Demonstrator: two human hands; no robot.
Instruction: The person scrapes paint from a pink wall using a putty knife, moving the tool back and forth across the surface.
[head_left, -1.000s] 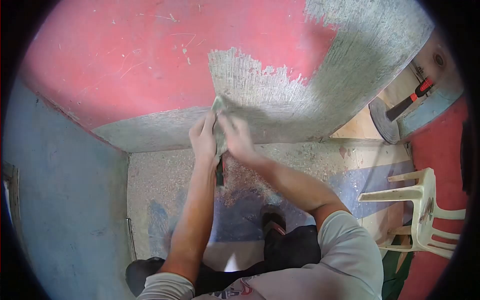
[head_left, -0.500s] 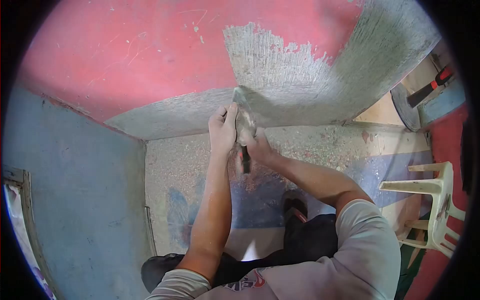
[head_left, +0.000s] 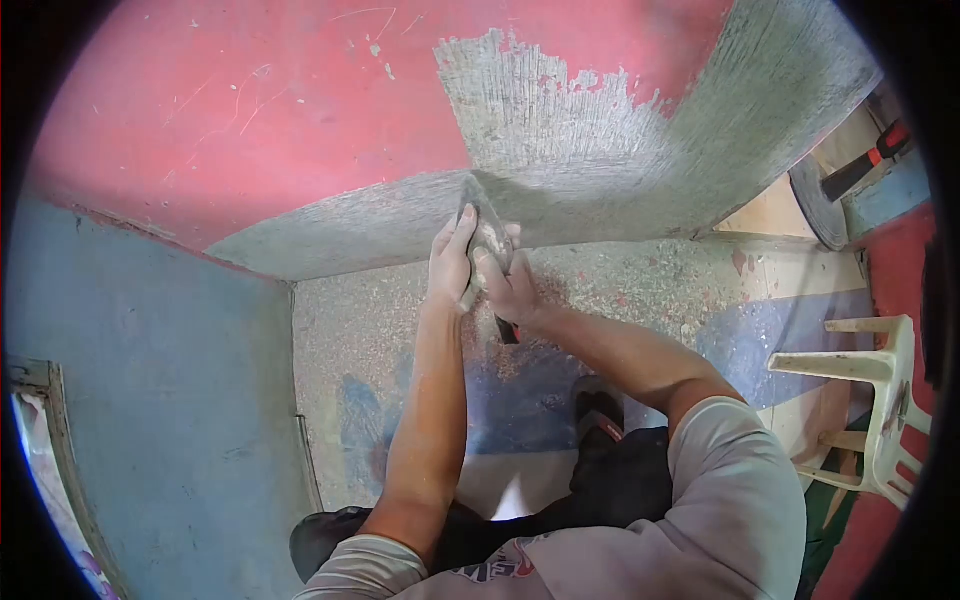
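Observation:
Both hands grip one metal scraper point(head_left: 483, 222) whose blade is pressed flat against the wall. My left hand point(head_left: 450, 262) holds the blade's left side with fingers stretched up along it. My right hand point(head_left: 506, 283) is wrapped around the lower blade and the dark handle point(head_left: 507, 331), which sticks out below the palm. The blade tip touches the bare grey strip point(head_left: 380, 232) where red paint point(head_left: 250, 110) has been scraped off, low on the wall near the floor.
A blue wall point(head_left: 150, 400) closes the left side. The floor point(head_left: 620, 290) is strewn with paint flakes and dust. A white plastic chair point(head_left: 880, 400) stands at the right. A red-handled tool point(head_left: 860, 172) lies on a round object point(head_left: 815, 215) at the upper right.
The scraper has slid down and slightly right along the wall with both hands on it. The view has shifted a little.

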